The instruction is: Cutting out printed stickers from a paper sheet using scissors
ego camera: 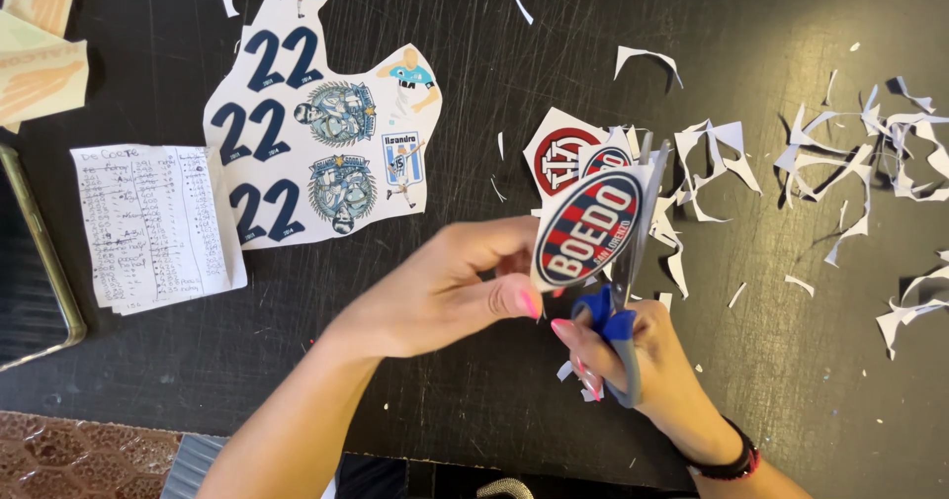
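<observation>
Now, left hand (445, 291): we pinch the oval sticker (585, 224) by its lower left edge, thumb on top.
Right hand (643, 361): fingers closed through the blue handles of the scissors (625, 291).
Blades: upright at the sticker's right edge, touching it.
Sticker: held above the black table (494, 94), mid-frame.
Left of us: sticker sheet (316, 133), handwritten note (153, 224).
Right: white scraps (850, 163) strewn about.

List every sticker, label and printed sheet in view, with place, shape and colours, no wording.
Oval sticker: held by left hand, red and blue stripes, white border; scissors in right hand cutting it.
Round sticker: behind it, red and white.
Sticker sheet: upper left, white, dark blue figures, pale blue emblems.
Handwritten note: far left, white rectangle.
</observation>
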